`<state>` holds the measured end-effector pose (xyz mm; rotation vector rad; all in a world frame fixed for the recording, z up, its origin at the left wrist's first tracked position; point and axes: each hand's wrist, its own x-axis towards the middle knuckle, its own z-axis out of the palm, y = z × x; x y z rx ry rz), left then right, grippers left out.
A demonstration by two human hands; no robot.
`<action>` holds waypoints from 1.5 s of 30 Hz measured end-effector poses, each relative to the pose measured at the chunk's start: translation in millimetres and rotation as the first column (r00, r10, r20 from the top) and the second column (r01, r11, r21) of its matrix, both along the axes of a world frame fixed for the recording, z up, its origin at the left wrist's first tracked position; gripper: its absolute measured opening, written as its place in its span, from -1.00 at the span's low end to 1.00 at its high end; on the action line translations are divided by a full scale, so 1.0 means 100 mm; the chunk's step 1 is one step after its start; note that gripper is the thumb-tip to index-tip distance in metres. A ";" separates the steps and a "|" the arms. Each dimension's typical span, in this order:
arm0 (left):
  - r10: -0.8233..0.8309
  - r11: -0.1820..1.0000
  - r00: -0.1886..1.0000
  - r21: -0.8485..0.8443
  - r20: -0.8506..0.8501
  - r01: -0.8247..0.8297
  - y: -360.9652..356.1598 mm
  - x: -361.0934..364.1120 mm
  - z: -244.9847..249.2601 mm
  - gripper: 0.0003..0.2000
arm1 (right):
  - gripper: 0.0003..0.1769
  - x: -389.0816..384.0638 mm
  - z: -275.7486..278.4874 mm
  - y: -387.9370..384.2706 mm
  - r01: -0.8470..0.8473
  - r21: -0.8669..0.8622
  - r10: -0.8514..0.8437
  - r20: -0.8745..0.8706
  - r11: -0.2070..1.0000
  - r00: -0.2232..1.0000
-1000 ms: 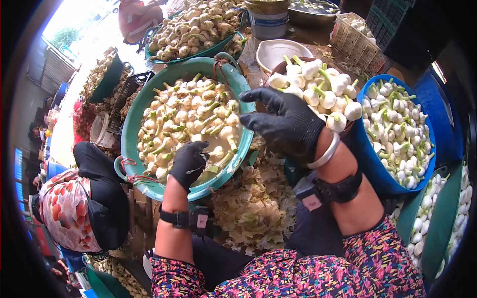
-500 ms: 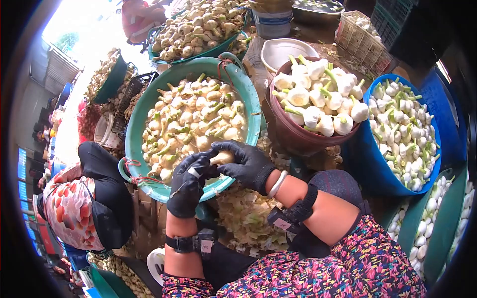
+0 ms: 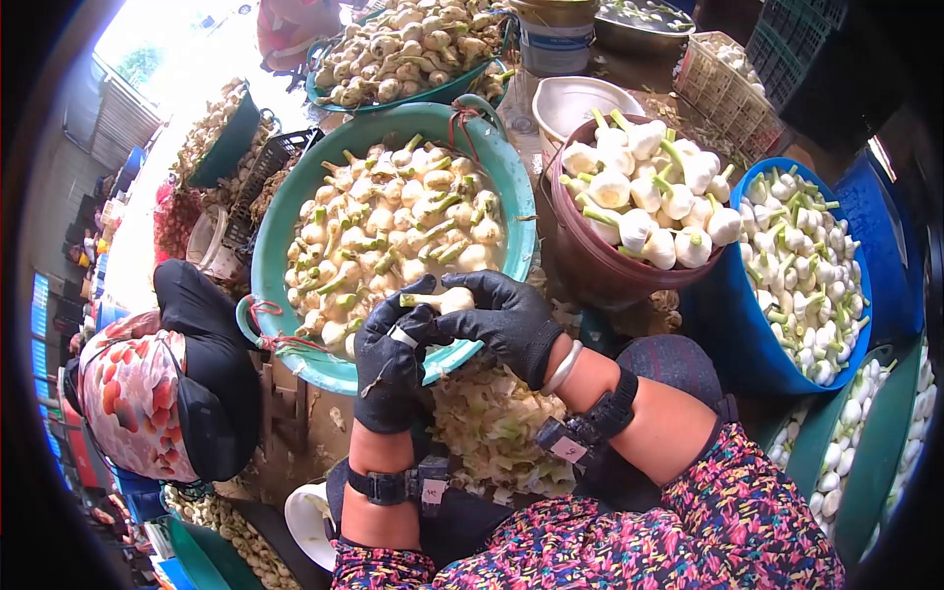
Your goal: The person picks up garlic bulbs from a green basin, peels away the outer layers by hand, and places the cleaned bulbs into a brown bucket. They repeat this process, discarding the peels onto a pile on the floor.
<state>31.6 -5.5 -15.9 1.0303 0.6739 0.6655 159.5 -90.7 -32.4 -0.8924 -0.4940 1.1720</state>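
Observation:
Between my two gloved hands is a garlic bulb [image 3: 454, 300], its cut stem pointing left. My left hand [image 3: 391, 359], in a black glove with a white band on one finger, has its fingers closed at the stem side. From the right, my right hand [image 3: 506, 324] grips the round end of the bulb. Both hands are over the near rim of a teal tub [image 3: 270, 231], where many unpeeled garlic bulbs [image 3: 388, 221] sit in cloudy water. Below my hands lies a heap of peeled skins [image 3: 501, 428].
A maroon bucket [image 3: 615, 258] heaped with clean white garlic stands right of the tub, beside a blue barrel [image 3: 703, 320] of more garlic. Behind are a white basin [image 3: 580, 103] and another green tub [image 3: 433, 98]. A person in floral clothing [image 3: 138, 403] sits at left.
The garlic bulb is turned so its stem shows to the left, and my hands have shifted slightly right. The whole view has moved a little.

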 end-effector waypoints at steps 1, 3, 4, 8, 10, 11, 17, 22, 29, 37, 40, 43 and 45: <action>-0.020 1.000 1.000 0.004 0.025 0.019 0.02 -0.01 -0.01 -0.71 | -0.62 0.00 0.00 0.00 -0.002 -0.008 0.003 0.019 1.000 1.000; -0.034 0.998 0.999 0.051 -0.003 0.034 0.02 -0.02 0.01 -0.68 | -0.62 0.01 0.02 -0.02 -0.008 -0.004 0.008 0.012 1.000 1.000; -0.047 0.994 0.998 0.096 -0.029 0.050 0.02 -0.01 0.02 -0.66 | -0.62 0.01 0.02 -0.03 -0.014 0.001 0.014 0.009 1.000 1.000; -0.044 0.972 0.977 0.218 -0.208 0.091 -0.03 0.02 0.10 -0.65 | -0.65 0.06 -0.01 -0.05 -0.052 -0.026 0.049 -0.114 0.998 0.992; -0.105 0.982 0.990 0.145 -0.099 0.119 0.00 0.00 0.05 -0.67 | -0.69 0.08 0.15 -0.08 -0.089 -0.181 0.076 -0.075 0.979 0.994; -0.107 0.982 0.989 0.144 -0.099 0.120 -0.01 0.00 0.05 -0.67 | -0.69 0.09 0.14 -0.08 -0.088 -0.182 0.075 -0.075 0.979 0.994; -0.081 0.997 0.996 -0.002 0.031 0.081 -0.08 0.08 0.11 -0.67 | -0.65 0.03 -0.04 -0.02 0.035 0.034 -0.034 -0.024 0.999 0.999; -0.104 0.995 0.994 0.011 -0.037 0.104 -0.01 0.02 0.01 -0.68 | -0.70 -0.01 0.05 -0.05 0.033 0.043 -0.035 0.058 0.999 0.998; 0.030 0.394 0.929 0.859 -0.368 0.327 0.11 -0.08 -0.01 -0.68 | -0.63 0.26 0.03 -0.08 -0.556 -0.141 0.468 -0.397 0.819 0.789; -0.071 0.935 0.983 0.332 -0.167 0.124 0.02 -0.07 0.05 -0.52 | -0.60 0.20 0.00 -0.10 -0.421 -0.094 0.371 -0.328 0.902 0.869; -0.228 0.974 0.973 0.026 0.045 0.227 0.01 -0.08 0.12 -0.54 | -0.66 0.29 0.01 -0.10 -0.374 -0.063 0.338 -0.311 0.925 0.888; -0.193 0.979 0.981 0.062 0.005 0.193 -0.10 0.00 0.14 -0.53 | -0.71 0.25 0.02 -0.13 -0.363 -0.029 0.322 -0.398 0.931 0.859; -0.147 0.984 0.989 0.096 -0.025 0.148 -0.09 0.02 0.13 -0.53 | -0.71 0.19 0.03 -0.11 -0.192 -0.116 0.156 -0.266 0.975 0.951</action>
